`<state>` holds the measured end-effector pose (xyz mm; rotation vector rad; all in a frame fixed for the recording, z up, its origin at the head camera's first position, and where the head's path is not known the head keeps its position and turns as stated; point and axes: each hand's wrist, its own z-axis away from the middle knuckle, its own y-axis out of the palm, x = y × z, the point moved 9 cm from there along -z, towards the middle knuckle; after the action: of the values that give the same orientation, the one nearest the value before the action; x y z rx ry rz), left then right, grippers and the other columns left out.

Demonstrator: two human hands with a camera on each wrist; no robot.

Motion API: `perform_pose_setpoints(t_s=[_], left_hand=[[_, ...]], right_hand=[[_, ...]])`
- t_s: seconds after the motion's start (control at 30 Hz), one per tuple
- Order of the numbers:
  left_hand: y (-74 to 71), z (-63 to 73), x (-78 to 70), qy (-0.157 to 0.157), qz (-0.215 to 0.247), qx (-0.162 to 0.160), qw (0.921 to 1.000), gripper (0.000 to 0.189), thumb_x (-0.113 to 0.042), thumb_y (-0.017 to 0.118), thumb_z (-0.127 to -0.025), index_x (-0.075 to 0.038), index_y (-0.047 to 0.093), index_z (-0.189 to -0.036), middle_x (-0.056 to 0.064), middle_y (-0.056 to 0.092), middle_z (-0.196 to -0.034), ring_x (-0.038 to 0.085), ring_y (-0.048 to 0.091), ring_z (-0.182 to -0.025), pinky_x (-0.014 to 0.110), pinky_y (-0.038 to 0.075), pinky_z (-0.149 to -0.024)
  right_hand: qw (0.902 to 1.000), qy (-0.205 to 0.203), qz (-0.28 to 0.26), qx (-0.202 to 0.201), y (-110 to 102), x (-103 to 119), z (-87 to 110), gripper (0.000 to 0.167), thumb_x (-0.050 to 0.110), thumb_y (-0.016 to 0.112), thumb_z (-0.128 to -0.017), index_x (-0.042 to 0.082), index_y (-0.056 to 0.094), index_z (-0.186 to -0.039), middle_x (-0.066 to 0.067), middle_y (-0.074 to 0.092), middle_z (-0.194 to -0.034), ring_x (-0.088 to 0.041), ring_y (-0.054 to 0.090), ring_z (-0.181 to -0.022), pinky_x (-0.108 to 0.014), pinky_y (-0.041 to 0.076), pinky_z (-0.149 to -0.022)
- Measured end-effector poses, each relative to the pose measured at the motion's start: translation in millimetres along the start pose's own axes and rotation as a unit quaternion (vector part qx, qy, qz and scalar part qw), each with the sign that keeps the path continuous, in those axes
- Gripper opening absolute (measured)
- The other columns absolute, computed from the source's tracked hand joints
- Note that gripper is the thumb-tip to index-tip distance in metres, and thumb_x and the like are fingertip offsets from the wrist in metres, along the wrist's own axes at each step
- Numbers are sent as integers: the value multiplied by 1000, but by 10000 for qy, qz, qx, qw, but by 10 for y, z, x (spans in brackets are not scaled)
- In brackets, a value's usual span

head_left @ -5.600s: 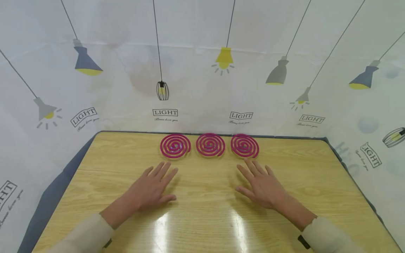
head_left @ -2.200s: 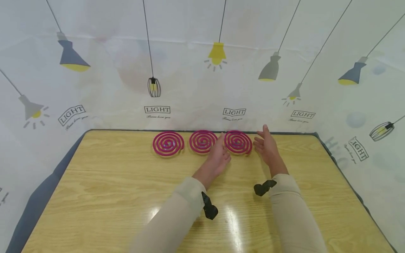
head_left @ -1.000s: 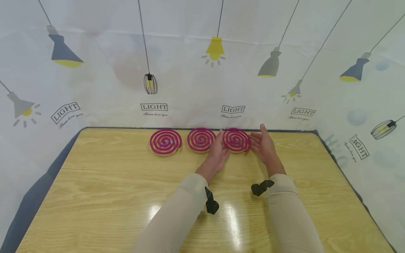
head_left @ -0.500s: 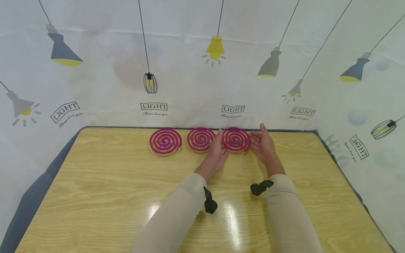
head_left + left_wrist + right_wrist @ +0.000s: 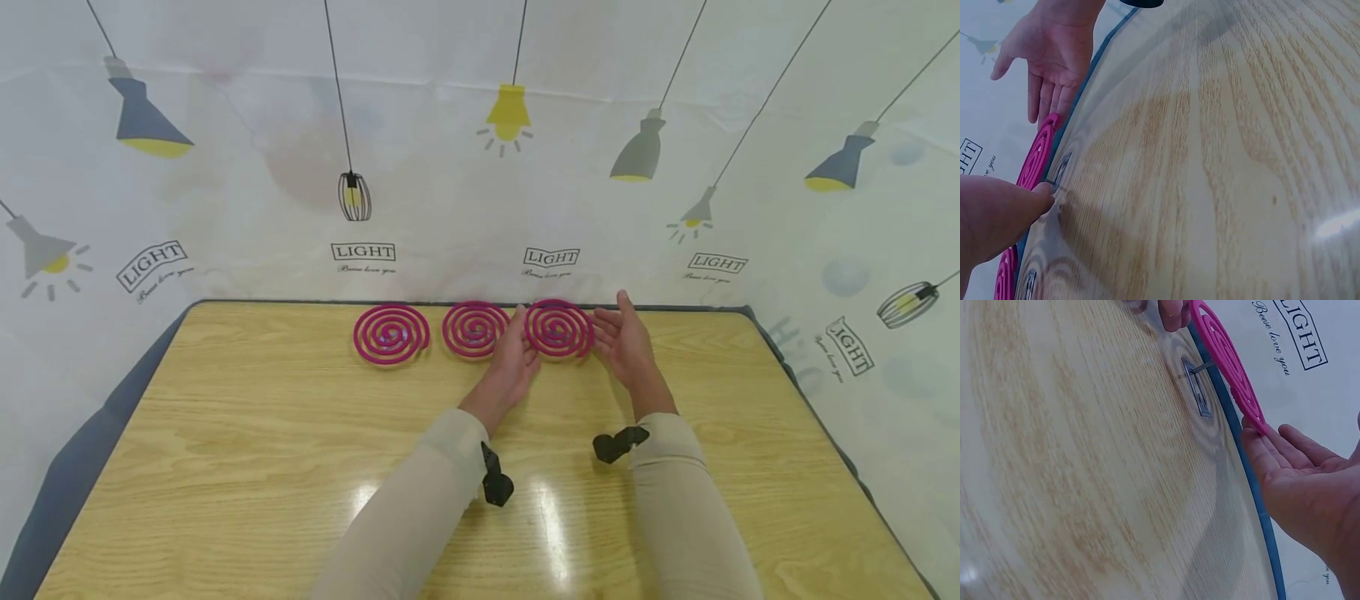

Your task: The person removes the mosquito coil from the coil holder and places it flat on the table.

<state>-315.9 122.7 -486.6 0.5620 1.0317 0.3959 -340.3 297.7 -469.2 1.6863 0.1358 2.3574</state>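
Three magenta mosquito coils stand in a row along the table's back edge: a left coil (image 5: 392, 334), a middle coil (image 5: 468, 331) and a right coil (image 5: 558, 328). My left hand (image 5: 510, 364) is at the right coil's left side, thumb up, overlapping part of the middle coil in the head view. My right hand (image 5: 627, 344) is palm up on the other side, its extended fingertips at the coil's rim. Under the right coil, a thin metal stand (image 5: 1197, 390) shows in the right wrist view. The left hand's lower fingers are partly hidden behind the coil.
The wood-grain table (image 5: 262, 467) has a dark edge trim (image 5: 1266, 531). Right behind it rises a white wall covering (image 5: 442, 167) printed with lamps. Each sleeve carries a black wrist device, one (image 5: 497, 477) on the left, another (image 5: 619, 445) on the right.
From apart above the table, both hands have come to either side of the right coil. The right hand then moved left until its fingertips reached the rim. The last half second shows hardly any movement.
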Motion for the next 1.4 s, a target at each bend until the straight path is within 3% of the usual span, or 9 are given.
perform_pose_setpoints(t_s=[0.37, 0.87, 1.17, 1.4], left_hand=[[26, 36, -37, 59, -60, 94, 9999, 85, -55, 45, -98, 2, 16, -153, 30, 14, -157, 40, 19, -146, 46, 19, -122], [85, 146, -61, 128, -221, 134, 9996, 76, -52, 45, -99, -4, 23, -154, 24, 21, -158, 39, 25, -145, 46, 23, -121], [113, 260, -27, 117, -316, 300, 9990, 80, -52, 43, -99, 6, 23, -151, 28, 25, -155, 40, 28, -143, 46, 25, -120], [95, 335, -35, -45, -5, 364, 9993, 81, -52, 45, -99, 8, 22, -150, 29, 26, -154, 39, 31, -142, 44, 27, -120]], right_hand=[[10000, -47, -63, -58, -13, 28, 28, 85, 62, 35, -98, -4, 24, -151, -21, 30, -156, -29, 34, -143, -37, 28, -120], [9997, -182, -54, -119, -65, 59, 179, 85, 64, 33, -97, -3, 28, -151, -19, 30, -156, -30, 37, -141, -36, 31, -118], [9993, -346, 100, -106, -90, 97, 300, 84, 62, 32, -99, -5, 27, -150, -21, 29, -156, -33, 36, -141, -38, 30, -119], [9988, -451, 182, -112, -50, 152, 381, 84, 61, 33, -99, -6, 28, -149, -22, 31, -155, -30, 44, -133, -36, 33, -117]])
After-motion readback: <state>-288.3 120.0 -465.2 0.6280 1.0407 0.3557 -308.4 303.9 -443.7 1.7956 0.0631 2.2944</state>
